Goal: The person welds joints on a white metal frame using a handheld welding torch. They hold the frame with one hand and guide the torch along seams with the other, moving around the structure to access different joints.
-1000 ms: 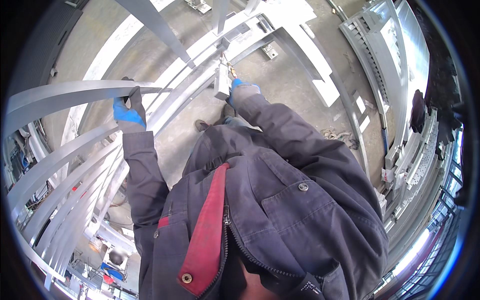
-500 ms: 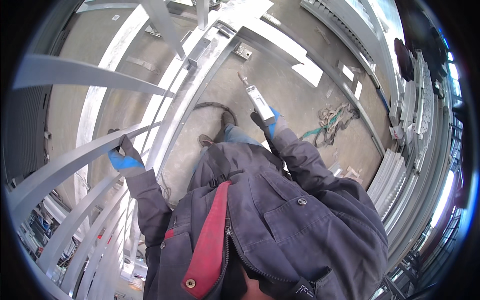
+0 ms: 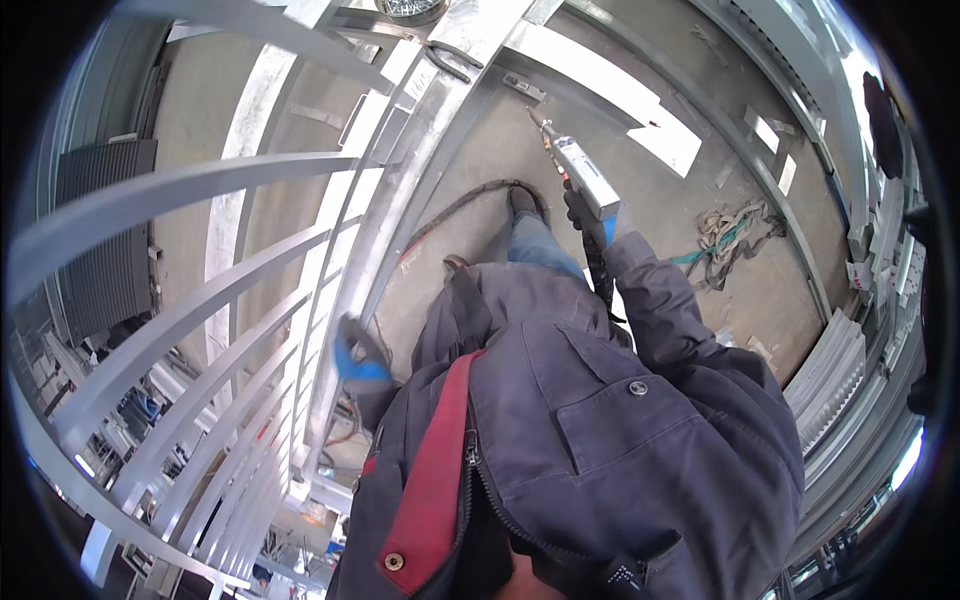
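In my right hand (image 3: 582, 213), wearing a dark and blue glove, is a welding gun (image 3: 588, 175) with a boxy silver body and a thin nozzle pointing away from me. My gloved fingers are closed around it below the body. A black cable (image 3: 599, 280) runs from that hand back toward my jacket. My left hand (image 3: 362, 360), gloved alike, is near my left side by the metal frame (image 3: 340, 310). Motion smears its fingers, and I cannot make out anything in it. Curved grey bars (image 3: 200, 190) of the frame stand to its left.
A dark hose (image 3: 450, 207) loops over the floor by my shoe (image 3: 523, 203). Tangled straps (image 3: 735, 240) lie at right. Pliers (image 3: 450, 62) rest on the frame's far beam, near a round container (image 3: 412, 10). Stacked metal profiles (image 3: 835, 375) line the right side.
My left hand has let go of the curved bar and come back toward my body. The view has shifted left, and the welding gun stays in my right hand.
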A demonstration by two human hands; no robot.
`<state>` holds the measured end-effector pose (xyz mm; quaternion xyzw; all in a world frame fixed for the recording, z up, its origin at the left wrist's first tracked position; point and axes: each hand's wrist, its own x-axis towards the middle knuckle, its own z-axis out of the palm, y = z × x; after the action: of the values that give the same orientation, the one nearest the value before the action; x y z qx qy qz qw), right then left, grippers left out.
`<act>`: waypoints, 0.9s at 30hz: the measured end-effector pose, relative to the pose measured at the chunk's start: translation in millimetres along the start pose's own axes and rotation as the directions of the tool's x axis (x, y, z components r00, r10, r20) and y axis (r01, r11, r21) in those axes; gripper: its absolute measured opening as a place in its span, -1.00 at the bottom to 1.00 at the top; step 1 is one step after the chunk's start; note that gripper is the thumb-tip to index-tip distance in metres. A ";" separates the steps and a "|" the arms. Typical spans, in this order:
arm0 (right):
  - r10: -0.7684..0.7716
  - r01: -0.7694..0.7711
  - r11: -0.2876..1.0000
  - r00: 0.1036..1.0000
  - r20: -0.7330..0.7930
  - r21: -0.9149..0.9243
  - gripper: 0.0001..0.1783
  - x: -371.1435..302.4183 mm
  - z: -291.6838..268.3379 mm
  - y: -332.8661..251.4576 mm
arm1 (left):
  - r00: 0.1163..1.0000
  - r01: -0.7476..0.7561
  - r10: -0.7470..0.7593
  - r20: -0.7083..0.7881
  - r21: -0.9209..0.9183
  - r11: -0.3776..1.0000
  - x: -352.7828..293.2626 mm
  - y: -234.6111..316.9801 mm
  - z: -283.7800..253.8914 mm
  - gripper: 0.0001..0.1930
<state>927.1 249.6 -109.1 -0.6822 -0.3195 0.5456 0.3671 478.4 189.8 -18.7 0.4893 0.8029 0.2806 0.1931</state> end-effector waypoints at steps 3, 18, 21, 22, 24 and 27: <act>0.047 -0.047 0.999 0.998 0.045 -0.009 -0.52 17.3 -32.2 -4.9 | 0.940 -0.158 0.168 0.296 -0.060 0.986 3.4 61.8 75.1 -0.55; 0.154 -0.145 0.987 0.973 0.172 -0.067 -0.54 21.3 -80.0 17.8 | 0.938 -0.322 0.174 0.300 0.567 0.758 163.2 150.1 238.9 -0.55; 0.135 -0.137 0.991 0.969 0.208 -0.002 -0.54 30.0 -81.7 12.6 | 0.926 -0.327 0.134 0.352 0.577 0.748 173.5 146.0 239.8 -0.59; 0.153 -0.167 0.985 0.964 0.219 0.048 -0.54 34.8 -81.2 7.1 | 0.928 -0.322 0.131 0.348 0.575 0.752 175.0 144.5 239.6 -0.61; 0.229 -0.238 0.971 0.952 0.201 0.020 -0.55 43.2 -81.2 -9.3 | 0.920 -0.330 0.132 0.368 0.549 0.768 177.5 142.4 238.1 -0.60; 0.064 -0.071 0.997 0.971 0.230 0.022 -0.53 61.6 -84.8 -46.7 | 0.914 -0.365 0.198 0.353 0.510 0.779 175.2 146.6 230.0 -0.59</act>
<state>1020.8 312.9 -89.4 -0.6197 -0.3279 0.6376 0.3194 633.9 459.8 -107.8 0.6744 0.7305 -0.0162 0.1063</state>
